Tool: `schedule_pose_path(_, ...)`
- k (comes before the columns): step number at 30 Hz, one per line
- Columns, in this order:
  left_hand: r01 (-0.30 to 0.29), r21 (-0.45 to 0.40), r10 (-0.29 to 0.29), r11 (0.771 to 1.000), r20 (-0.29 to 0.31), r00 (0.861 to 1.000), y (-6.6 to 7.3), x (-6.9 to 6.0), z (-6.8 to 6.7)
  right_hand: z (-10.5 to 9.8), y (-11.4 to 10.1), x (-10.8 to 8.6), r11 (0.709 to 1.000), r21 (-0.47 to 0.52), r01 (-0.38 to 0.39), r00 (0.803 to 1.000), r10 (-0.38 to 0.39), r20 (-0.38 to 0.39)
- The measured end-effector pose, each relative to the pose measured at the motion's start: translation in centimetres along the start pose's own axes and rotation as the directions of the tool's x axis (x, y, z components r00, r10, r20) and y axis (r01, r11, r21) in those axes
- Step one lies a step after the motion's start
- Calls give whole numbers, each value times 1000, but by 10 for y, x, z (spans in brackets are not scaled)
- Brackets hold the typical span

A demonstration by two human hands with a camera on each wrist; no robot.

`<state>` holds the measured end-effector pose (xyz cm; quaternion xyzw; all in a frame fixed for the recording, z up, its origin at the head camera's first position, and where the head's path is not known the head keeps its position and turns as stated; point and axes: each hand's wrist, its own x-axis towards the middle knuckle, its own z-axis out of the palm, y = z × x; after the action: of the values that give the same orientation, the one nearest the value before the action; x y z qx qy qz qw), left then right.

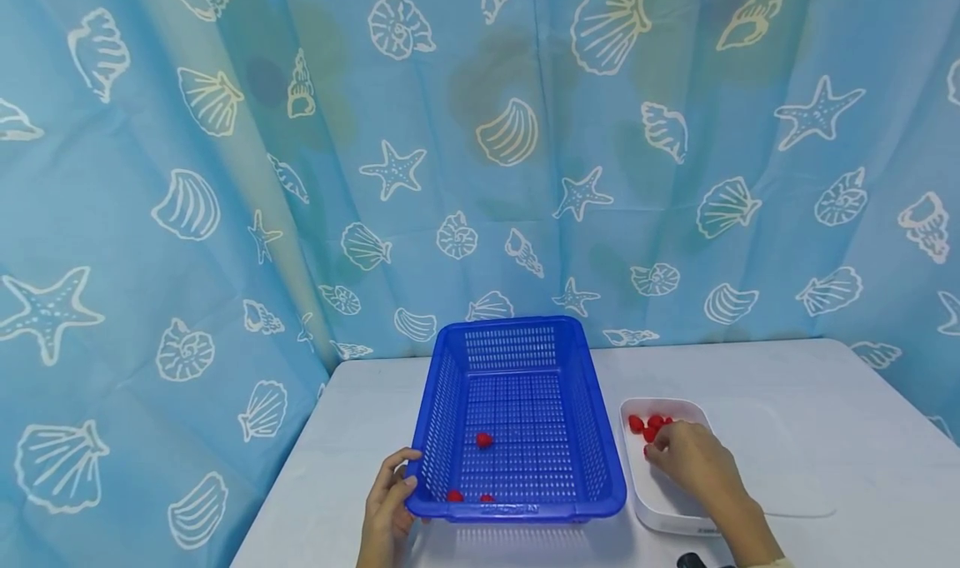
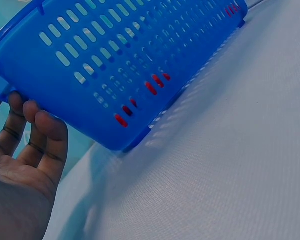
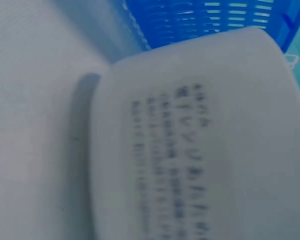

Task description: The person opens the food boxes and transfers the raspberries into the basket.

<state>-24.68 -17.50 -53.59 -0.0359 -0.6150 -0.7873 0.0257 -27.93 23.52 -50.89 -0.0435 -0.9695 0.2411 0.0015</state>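
Observation:
A blue plastic basket (image 1: 611, 468) with slotted walls stands in the middle of the table in the head view. My left hand (image 1: 386, 505) grips its near left corner, fingers at the rim; the left wrist view shows the curled fingers (image 2: 52, 127) against the basket's edge. Inside the basket lie red berry-like pieces, one (image 1: 484, 440) towards the middle and others by the near wall. Over a white container (image 1: 628, 476) on the right, my right hand (image 1: 697, 464) pinches a small red berry-like piece (image 1: 647, 451). More red pieces (image 1: 656, 421) lie at the container's far end.
To the right of the container, a clear, lid-like sheet (image 1: 761, 447) lies on the white table (image 1: 862, 401). A dark object (image 1: 690, 560) shows at the bottom edge. A blue shell-patterned curtain (image 1: 450, 176) hangs behind. Blurred printing covers the container's outer wall (image 3: 165, 150).

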Motion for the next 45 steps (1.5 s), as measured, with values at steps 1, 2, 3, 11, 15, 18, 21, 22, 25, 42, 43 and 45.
schedule_pose_path(1, 2, 0, -2, 1000, 0, 1000, 0, 0, 0, -2, 0, -1, 1000, 11, 4, 1000, -4, -2)
schedule_pose_path(2, 5, 1, -5, 1000, 0, 1000, 0, 0, 0, -4, 0, -1, 1000, 21, 9, 1000, -9, -11)
schedule_pose_path(3, 6, 0, -6, 1000, 1, 1000, 0, 0, 1, -6, 0, -2, 999, 41, 6, 1000, -6, -17)
schedule_pose_path(11, 13, 5, -13, 1000, -2, 1000, 2, 1, 1, -24, -7, -8, 990, 137, -25, 998, 33, -51)
schedule_pose_path(15, 20, 2, -20, 1000, -4, 1000, 1, 1, 0, -32, -14, -14, 990, 141, -5, 997, 16, -80)
schedule_pose_path(18, 19, 4, -19, 1000, -1, 1000, 1, 0, 0, -35, -19, -18, 988, 156, 15, 994, 3, -109)
schedule_pose_path(21, 10, -1, -10, 1000, 6, 1000, 0, 0, -1, -36, -24, -22, 983, 175, 48, 990, -23, -142)
schedule_pose_path(22, 7, -5, -7, 1000, 8, 1000, 0, 0, -1, -36, -26, -23, 982, 178, 63, 988, -35, -152)
schedule_pose_path(25, 2, -16, -2, 1000, 13, 1000, -1, 0, -1, -37, -30, -26, 977, 177, 117, 979, -85, -183)
schedule_pose_path(42, 23, 26, -23, 999, -3, 1000, 3, -1, 1, -31, -61, -40, 913, 163, 373, 884, -297, -362)
schedule_pose_path(43, 19, 23, -19, 1000, -3, 1000, 3, -1, 1, -31, -62, -40, 910, 154, 384, 876, -307, -372)
schedule_pose_path(45, 14, 21, -14, 1000, 2, 1000, 3, -1, 1, -30, -64, -41, 909, 153, 388, 875, -311, -371)
